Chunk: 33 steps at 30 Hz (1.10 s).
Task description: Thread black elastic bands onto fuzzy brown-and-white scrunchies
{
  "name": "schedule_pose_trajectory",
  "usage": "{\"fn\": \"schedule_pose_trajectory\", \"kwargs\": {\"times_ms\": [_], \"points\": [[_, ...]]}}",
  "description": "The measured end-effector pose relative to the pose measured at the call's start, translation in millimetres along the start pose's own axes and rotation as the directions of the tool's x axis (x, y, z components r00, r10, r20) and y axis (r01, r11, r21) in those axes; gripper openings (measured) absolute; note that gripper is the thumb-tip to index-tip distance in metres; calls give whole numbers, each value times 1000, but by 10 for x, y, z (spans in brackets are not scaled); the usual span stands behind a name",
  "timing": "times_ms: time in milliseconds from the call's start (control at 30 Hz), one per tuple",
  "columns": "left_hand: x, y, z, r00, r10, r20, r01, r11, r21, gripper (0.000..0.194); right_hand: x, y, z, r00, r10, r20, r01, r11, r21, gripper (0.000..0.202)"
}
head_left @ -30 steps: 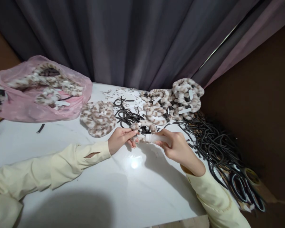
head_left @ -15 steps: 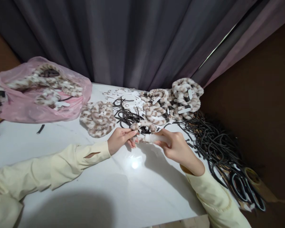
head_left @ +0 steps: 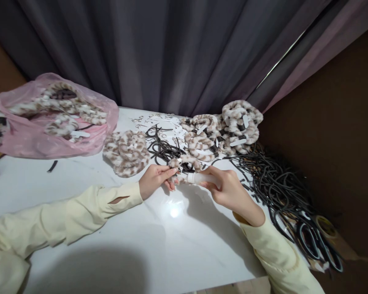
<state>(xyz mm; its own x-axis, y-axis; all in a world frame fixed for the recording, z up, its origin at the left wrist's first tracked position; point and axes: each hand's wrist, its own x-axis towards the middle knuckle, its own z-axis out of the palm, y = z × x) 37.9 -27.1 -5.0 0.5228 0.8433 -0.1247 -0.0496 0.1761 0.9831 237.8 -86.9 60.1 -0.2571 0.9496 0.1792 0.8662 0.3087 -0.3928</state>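
A furry brown-and-white loop (head_left: pixel 192 161) is pinched at its left end by my left hand (head_left: pixel 155 179). My right hand (head_left: pixel 228 188) is wrapped round a whitish translucent bottle (head_left: pixel 207 179), whose white tip end points left at the loop, close to my left fingertips. Whether the tip touches the loop is too small to tell. Just behind the loop lie dark cords (head_left: pixel 164 149), and a pile of furry brown-and-white pieces (head_left: pixel 127 153) rests left of them.
A pink plastic bag (head_left: pixel 55 147) with furry loops stands at the left. Finished-looking furry loops with white tags (head_left: pixel 241 116) are stacked at the back. Many black cords (head_left: pixel 279 179) spread along the right edge, near a tape roll (head_left: pixel 325 226). Small metal rings (head_left: pixel 139 120) lie behind.
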Motion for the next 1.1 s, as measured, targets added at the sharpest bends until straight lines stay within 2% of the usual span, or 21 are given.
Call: {"fn": "schedule_pose_trajectory", "kwargs": {"times_ms": [200, 333, 433, 500, 567, 667, 767, 867, 1000, 1100], "points": [[1, -7, -2, 1000, -11, 0, 11, 1000, -6, 42, 5, 24, -71, 1000, 26, -6, -26, 999, 23, 16], [-10, 3, 3, 1000, -23, -17, 23, 1000, -15, 42, 14, 103, -168, 997, 66, -48, -62, 996, 67, 24], [-9, 12, 4, 999, -33, -22, 33, 999, -29, 43, 21, 186, -233, 992, 118, -50, -104, 970, 221, 31], [-7, 15, 4, 999, -36, -21, 35, 999, -38, 43, 25, 247, -271, 986, 168, 8, -156, 894, 421, 33], [-7, 17, 5, 999, -37, -18, 36, 998, -47, 44, 32, 324, -300, 979, 187, 78, -195, 774, 603, 36], [-13, 21, 8, 999, -38, -15, 37, 997, -64, 45, 57, 492, -303, 974, 208, 95, -211, 656, 724, 41], [-20, 30, 11, 999, -35, -20, 34, 997, -67, 47, 107, 711, -236, 965, 261, 36, -203, 648, 734, 40], [-23, 43, 13, 999, -40, -28, 38, 997, -70, 49, 167, 921, -120, 944, 331, 3, -243, 687, 685, 40], [-17, 60, 13, 998, -53, -37, 50, 997, -62, 49, 221, 1134, -2, 908, 413, 66, -364, 701, 613, 41], [-10, 68, 12, 997, -67, -40, 64, 995, -70, 49, 223, 1233, -13, 877, 470, 104, -436, 684, 585, 42]]}}
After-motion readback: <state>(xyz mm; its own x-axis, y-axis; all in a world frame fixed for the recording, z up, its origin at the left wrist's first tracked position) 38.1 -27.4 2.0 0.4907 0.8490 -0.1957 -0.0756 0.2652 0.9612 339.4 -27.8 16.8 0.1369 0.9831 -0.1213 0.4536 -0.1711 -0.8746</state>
